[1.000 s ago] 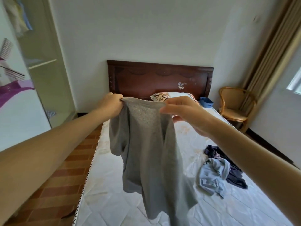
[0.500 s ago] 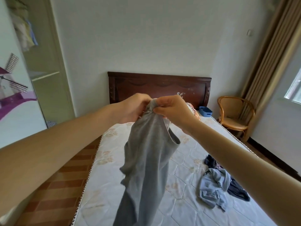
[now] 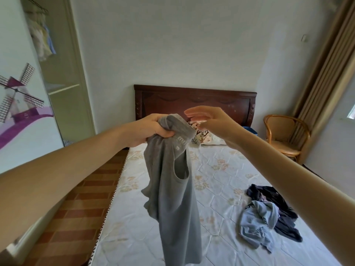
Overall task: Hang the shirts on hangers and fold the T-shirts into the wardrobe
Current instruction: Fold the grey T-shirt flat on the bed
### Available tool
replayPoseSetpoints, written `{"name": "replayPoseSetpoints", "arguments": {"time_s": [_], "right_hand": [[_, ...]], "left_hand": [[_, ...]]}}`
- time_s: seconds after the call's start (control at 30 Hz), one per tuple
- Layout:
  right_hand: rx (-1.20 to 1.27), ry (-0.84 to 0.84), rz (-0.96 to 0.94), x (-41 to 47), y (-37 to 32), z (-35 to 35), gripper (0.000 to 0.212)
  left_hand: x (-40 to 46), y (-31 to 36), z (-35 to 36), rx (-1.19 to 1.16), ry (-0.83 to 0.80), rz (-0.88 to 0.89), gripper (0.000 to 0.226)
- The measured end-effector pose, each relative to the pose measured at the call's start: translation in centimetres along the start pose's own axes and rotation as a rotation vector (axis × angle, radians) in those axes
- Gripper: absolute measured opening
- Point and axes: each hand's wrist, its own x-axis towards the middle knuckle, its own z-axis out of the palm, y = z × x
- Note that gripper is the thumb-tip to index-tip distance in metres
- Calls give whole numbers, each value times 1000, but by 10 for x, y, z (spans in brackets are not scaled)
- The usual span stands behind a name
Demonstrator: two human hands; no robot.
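- Left hand (image 3: 153,129) bunches the top of a grey T-shirt (image 3: 171,191) in a closed fist; the garment hangs free above the bed (image 3: 217,169), touching nothing below that I can see.
- Right hand (image 3: 207,120) is off the cloth, just beside the bunch, fingers straight and spread, holding nothing.
- I judge the shirt light and limp: it drapes in long folds, one armhole gaping, and will twist and collapse wherever it is unsupported.
- My pick for a hold is the two shoulder seams, one per hand, so the body falls flat before I lay it down to fold.
- More clothes (image 3: 269,214) lie in a heap on the bed, well apart.
- Wardrobe (image 3: 63,77) stands open at the left, a shelf free.
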Motion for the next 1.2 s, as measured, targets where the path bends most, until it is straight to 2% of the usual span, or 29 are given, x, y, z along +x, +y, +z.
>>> {"name": "replayPoseSetpoints", "arguments": {"time_s": [0.07, 0.17, 0.23, 0.33, 0.43, 0.53, 0.6, 0.77, 0.9, 1.0, 1.03, 1.07, 1.2], "right_hand": [[-51, -154, 27, 1, 6, 3, 73], [2, -304, -11, -3, 8, 15, 76], [30, -308, -57, -5, 8, 24, 71], [-2, -295, -98, -7, 6, 31, 61], [-28, -245, -85, -8, 6, 36, 50], [-3, -156, -30, -11, 9, 38, 20], [19, -108, 28, -14, 11, 35, 8], [231, -72, 225, -23, 25, 18, 13], [386, -99, 261, -31, 37, 12, 12], [304, 94, 208, -32, 41, 11, 7], [269, 155, 195, -30, 43, 9, 19], [250, 203, 191, -29, 43, 7, 25], [59, 280, 138, -25, 43, 0, 26]], "left_hand": [[-4, 1, -1, 25, -45, -1, 29], [-7, 1, -1, 35, -100, 17, 38], [-8, -2, -2, 33, -128, 16, 51], [-12, -8, -6, 49, -154, 15, 52], [-19, -10, -8, 51, -103, 49, 44], [-29, -12, -17, 59, 31, 62, 43], [-36, -17, -28, 77, 108, 64, 41], [-56, -34, -53, 81, 368, 4, 27], [-68, -44, -53, 221, 330, -20, 35], [-68, -48, -53, 532, 371, 18, 25], [-66, -50, -54, 614, 398, 32, 22], [-65, -53, -55, 653, 429, 38, 19], [-57, -62, -52, 657, 569, 51, 8]]}}
